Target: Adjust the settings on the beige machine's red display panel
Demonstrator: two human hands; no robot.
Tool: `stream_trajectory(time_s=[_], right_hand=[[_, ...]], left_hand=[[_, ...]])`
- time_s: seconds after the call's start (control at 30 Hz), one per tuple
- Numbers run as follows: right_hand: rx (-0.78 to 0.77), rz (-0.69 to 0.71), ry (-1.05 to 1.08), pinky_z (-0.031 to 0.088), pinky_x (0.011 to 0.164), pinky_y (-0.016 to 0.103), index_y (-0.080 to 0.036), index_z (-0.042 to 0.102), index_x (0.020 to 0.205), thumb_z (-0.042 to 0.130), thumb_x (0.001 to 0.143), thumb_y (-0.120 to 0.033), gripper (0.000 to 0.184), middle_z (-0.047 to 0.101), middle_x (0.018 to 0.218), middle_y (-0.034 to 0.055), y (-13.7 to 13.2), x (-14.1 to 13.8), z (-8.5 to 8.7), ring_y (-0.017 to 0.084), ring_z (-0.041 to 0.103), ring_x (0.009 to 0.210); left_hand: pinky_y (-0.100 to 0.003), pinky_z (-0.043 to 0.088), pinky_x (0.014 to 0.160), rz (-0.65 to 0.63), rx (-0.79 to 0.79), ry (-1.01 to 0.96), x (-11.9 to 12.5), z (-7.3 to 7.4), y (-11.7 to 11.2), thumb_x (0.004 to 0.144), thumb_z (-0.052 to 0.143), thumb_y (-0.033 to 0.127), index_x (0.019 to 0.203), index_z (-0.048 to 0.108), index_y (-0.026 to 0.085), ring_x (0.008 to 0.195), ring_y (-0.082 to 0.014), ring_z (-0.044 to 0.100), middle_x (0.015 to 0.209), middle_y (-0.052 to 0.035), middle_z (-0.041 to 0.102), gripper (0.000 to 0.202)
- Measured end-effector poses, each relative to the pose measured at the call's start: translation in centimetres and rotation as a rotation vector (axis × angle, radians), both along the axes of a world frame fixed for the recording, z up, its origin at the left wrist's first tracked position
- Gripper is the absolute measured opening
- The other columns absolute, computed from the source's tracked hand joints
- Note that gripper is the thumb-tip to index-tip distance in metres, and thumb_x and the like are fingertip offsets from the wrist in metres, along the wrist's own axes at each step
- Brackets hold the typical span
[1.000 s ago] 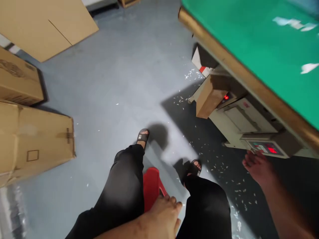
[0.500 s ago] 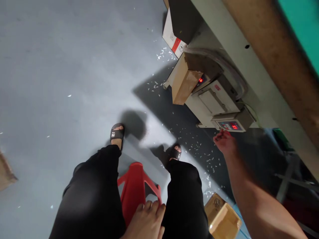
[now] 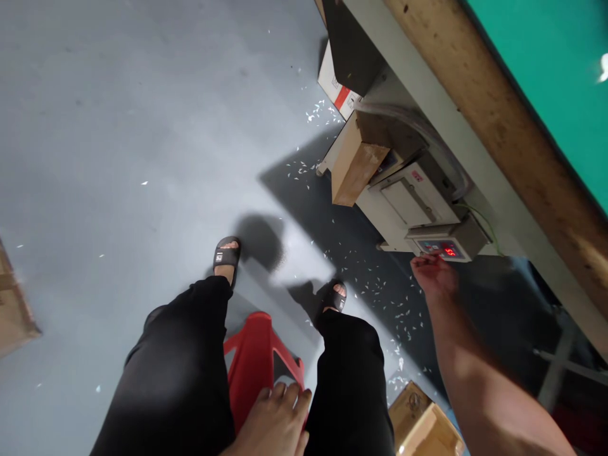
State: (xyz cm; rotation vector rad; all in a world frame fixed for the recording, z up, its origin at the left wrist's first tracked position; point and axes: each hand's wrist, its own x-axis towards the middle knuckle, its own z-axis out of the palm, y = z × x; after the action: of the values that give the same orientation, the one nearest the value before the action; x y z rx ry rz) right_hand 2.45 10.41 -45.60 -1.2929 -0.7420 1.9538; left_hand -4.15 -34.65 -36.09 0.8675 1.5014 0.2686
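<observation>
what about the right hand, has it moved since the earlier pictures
Yes: judged against the control panel, the right hand has shifted slightly inward, toward the red digits.

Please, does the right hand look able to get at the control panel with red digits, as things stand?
Yes, most likely: the right hand is at the lower edge of the control panel, and nothing visible blocks the way. Whether it presses a button is unclear.

A control unit (image 3: 449, 242) is mounted beneath the bench edge (image 3: 513, 126), a cardboard box (image 3: 357, 174) placed to its left. Scraps (image 3: 401, 363) are scattered on the floor (image 3: 166, 114) below; a stool (image 3: 251, 364) is set between the legs (image 3: 349, 373), a carton (image 3: 424, 424) to their right.
</observation>
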Motion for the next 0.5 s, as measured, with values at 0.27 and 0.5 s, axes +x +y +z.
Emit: stream_trajectory(time_s=[0.27,0.5], right_hand=[[0.028,0.202,-0.138,0.042,0.052,0.015,-0.02,0.049,0.076,0.053,0.073,-0.013,0.009,0.052,0.064,-0.0094,-4.8,-0.9,0.2,0.003,0.044,0.048],[0.339,0.548,-0.349,0.048,0.062,0.028,-0.019,0.068,0.084,0.061,0.077,-0.026,0.012,0.063,0.064,-0.0011,-20.7,0.6,7.3,0.012,0.053,0.056]], left_hand=[[-0.058,0.03,0.111,-0.014,-0.047,-0.025,-0.6,0.9,0.4,0.088,0.037,0.033,0.137,0.049,0.024,0.132,-0.0374,0.041,0.145,-0.0119,0.046,0.051],[-0.043,0.034,0.114,-0.085,0.0,0.159,-0.2,-2.7,-0.9,0.089,0.029,0.036,0.142,0.043,0.016,0.137,-0.0262,0.039,0.146,-0.0095,0.044,0.059]])
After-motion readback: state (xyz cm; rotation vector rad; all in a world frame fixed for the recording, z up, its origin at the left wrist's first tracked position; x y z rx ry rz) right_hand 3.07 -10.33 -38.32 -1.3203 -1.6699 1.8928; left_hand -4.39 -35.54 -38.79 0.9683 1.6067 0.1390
